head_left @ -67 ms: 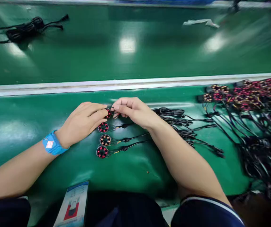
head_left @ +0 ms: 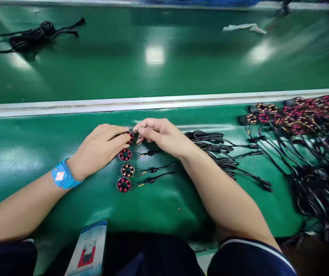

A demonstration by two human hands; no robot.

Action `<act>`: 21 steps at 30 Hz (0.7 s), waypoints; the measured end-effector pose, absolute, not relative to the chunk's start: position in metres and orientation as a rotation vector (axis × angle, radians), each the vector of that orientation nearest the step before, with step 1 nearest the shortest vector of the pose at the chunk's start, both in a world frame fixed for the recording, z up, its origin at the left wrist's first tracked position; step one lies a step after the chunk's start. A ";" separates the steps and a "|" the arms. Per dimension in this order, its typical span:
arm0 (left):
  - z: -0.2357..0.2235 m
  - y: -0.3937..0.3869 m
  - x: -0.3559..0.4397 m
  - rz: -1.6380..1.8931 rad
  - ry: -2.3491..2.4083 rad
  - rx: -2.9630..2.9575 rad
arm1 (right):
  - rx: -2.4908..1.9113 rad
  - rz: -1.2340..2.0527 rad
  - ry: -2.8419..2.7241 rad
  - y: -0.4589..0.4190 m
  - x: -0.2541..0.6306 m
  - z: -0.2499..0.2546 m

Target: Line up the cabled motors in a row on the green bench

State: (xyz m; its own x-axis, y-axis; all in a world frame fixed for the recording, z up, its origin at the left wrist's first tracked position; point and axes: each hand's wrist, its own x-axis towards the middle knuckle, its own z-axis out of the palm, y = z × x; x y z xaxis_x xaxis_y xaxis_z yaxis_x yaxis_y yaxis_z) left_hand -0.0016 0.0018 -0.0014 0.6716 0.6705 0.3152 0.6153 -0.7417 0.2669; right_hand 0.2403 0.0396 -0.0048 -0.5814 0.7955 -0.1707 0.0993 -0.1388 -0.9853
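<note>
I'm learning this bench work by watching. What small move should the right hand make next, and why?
Probably gently straighten the top ring's wires: the right hand is beside that ring, the left hand touches it, and the lower rings' leads already stretch rightward.

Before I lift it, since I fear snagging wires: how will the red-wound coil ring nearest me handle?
The coil ring looks rigid, so probably won't bend. Its thin leads look floppy, and the attached black cable may drag.
</note>
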 end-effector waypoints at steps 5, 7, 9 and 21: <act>-0.002 0.003 -0.004 0.473 1.019 2.697 | -1.003 1.586 -1.927 0.035 0.246 0.001; 0.001 0.002 -0.005 0.460 1.003 2.681 | -1.018 1.499 -2.059 0.034 0.252 0.007; 0.003 0.000 -0.006 0.434 1.004 2.665 | -1.054 1.383 -2.159 0.035 0.262 0.016; 0.030 0.006 -0.026 0.510 1.356 2.540 | -1.402 0.737 -2.135 0.044 0.321 0.046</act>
